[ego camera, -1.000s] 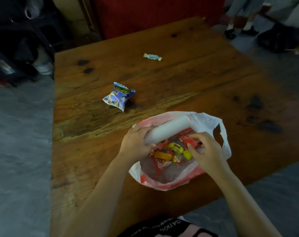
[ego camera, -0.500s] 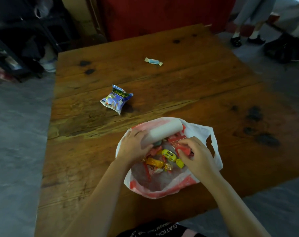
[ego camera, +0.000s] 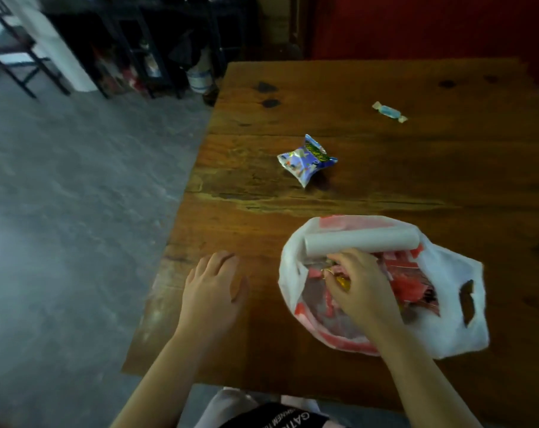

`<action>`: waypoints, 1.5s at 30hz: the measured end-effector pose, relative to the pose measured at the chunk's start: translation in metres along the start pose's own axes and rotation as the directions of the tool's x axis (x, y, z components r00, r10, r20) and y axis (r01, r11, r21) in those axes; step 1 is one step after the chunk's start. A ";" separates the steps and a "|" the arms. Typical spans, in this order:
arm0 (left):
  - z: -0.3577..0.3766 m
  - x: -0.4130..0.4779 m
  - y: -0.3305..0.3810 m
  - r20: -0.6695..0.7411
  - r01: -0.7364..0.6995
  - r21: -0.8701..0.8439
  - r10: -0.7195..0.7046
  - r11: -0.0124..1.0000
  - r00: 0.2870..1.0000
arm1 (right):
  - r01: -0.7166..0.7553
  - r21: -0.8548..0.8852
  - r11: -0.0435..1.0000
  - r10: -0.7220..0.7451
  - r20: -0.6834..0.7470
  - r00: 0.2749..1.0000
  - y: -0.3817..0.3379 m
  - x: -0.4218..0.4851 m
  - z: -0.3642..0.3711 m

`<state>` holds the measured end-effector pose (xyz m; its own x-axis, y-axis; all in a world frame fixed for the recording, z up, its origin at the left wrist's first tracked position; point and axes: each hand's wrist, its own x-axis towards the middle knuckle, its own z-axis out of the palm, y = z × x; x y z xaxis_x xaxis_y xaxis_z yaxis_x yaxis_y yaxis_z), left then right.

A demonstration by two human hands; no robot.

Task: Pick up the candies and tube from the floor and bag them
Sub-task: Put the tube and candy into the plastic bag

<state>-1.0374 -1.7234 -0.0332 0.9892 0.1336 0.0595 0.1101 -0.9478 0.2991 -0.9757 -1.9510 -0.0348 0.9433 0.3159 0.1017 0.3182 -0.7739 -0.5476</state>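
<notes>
The left hand (ego camera: 212, 291) hung over the table (ego camera: 385, 183), grip spread; the right hand (ego camera: 362, 287) reached among candies (ego camera: 407, 285) in the bag (ego camera: 447, 329), just beside the tube (ego camera: 360, 240), its grip unclear.

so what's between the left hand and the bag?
Nothing but bare table between the left hand and the bag, seen in the head view.

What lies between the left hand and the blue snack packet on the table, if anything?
Nothing visible. Between the left hand and the blue snack packet there is only bare wooden table. The bag with the white tube lies to the right, off that line.
</notes>
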 end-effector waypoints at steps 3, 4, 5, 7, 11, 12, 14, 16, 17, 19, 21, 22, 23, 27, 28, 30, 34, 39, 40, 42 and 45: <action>-0.005 -0.032 -0.041 -0.015 0.139 -0.023 -0.139 0.990 0.990 | 0.041 -0.028 0.999 -0.039 0.064 0.997 -0.031 -0.004 0.020; -0.007 -0.042 -0.055 -0.029 0.170 -0.035 -0.171 0.985 0.985 | 0.065 -0.037 0.997 -0.062 0.084 0.995 -0.043 -0.006 0.028; -0.010 -0.053 -0.069 -0.050 0.192 -0.045 -0.194 0.980 0.980 | 0.095 -0.042 0.995 -0.090 0.103 0.991 -0.055 -0.007 0.036; -0.017 -0.069 -0.096 -0.084 0.230 -0.056 -0.234 0.972 0.969 | 0.137 -0.034 0.990 -0.130 0.157 0.979 -0.082 -0.008 0.052; -0.038 -0.094 -0.158 -0.148 0.271 -0.076 -0.280 0.959 0.949 | 0.171 -0.040 0.984 -0.161 0.182 0.970 -0.147 -0.012 0.096; -0.044 -0.101 -0.176 -0.147 0.277 -0.078 -0.286 0.958 0.947 | 0.179 -0.050 0.983 -0.168 0.181 0.969 -0.165 -0.014 0.108; -0.054 -0.118 -0.216 -0.154 0.296 -0.083 -0.306 0.952 0.940 | 0.206 -0.067 0.976 -0.190 0.187 0.964 -0.201 -0.019 0.134; -0.065 -0.136 -0.262 -0.160 0.329 -0.098 -0.341 0.939 0.926 | 0.206 -0.062 0.977 -0.190 0.201 0.961 -0.239 -0.026 0.161; -0.072 -0.143 -0.284 -0.174 0.339 -0.106 -0.353 0.935 0.919 | 0.209 -0.061 0.976 -0.192 0.211 0.958 -0.258 -0.029 0.174; -0.086 -0.155 -0.326 -0.176 0.367 -0.109 -0.381 0.924 0.907 | 0.248 -0.073 0.966 -0.226 0.230 0.947 -0.293 -0.029 0.202; -0.095 -0.157 -0.346 -0.182 0.364 -0.105 -0.378 0.925 0.908 | 0.249 -0.078 0.965 -0.224 0.241 0.944 -0.315 -0.026 0.216; -0.101 -0.158 -0.358 -0.179 0.366 -0.114 -0.382 0.923 0.907 | 0.246 -0.071 0.967 -0.223 0.238 0.945 -0.330 -0.022 0.225; -0.104 -0.157 -0.369 -0.183 0.366 -0.122 -0.383 0.923 0.906 | 0.238 -0.063 0.969 -0.218 0.235 0.947 -0.343 -0.018 0.232; -0.105 -0.142 -0.408 -0.197 0.370 -0.156 -0.396 0.916 0.897 | 0.243 -0.086 0.966 -0.215 0.252 0.944 -0.374 0.004 0.255; -0.104 -0.135 -0.417 -0.198 0.376 -0.163 -0.403 0.912 0.893 | 0.244 -0.106 0.964 -0.210 0.255 0.944 -0.377 0.012 0.260; -0.103 -0.118 -0.432 -0.187 0.376 -0.174 -0.406 0.910 0.895 | 0.218 -0.132 0.967 -0.180 0.252 0.951 -0.379 0.030 0.268; -0.105 -0.062 -0.458 -0.158 0.315 -0.156 -0.339 0.936 0.928 | 0.134 -0.121 0.984 -0.106 0.214 0.971 -0.378 0.080 0.283; -0.118 0.041 -0.483 -0.132 0.214 -0.104 -0.227 0.971 0.965 | 0.038 -0.071 0.997 -0.026 0.164 0.986 -0.377 0.165 0.295; -0.122 0.065 -0.485 -0.131 0.184 -0.094 -0.195 0.979 0.972 | 0.021 -0.064 0.998 -0.011 0.162 0.987 -0.376 0.183 0.293; -0.129 0.110 -0.488 -0.128 0.119 -0.079 -0.129 0.990 0.983 | -0.012 -0.047 0.999 0.019 0.142 0.990 -0.372 0.217 0.288; -0.138 0.171 -0.483 -0.130 0.034 -0.092 -0.046 0.995 0.990 | -0.073 -0.050 0.996 0.076 0.072 0.994 -0.365 0.261 0.278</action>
<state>-0.9348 -1.2023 -0.0358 0.9623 0.2133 0.1690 0.1342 -0.9121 0.3874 -0.8720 -1.4340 -0.0391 0.9556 0.2946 -0.0005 0.2530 -0.8214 -0.5111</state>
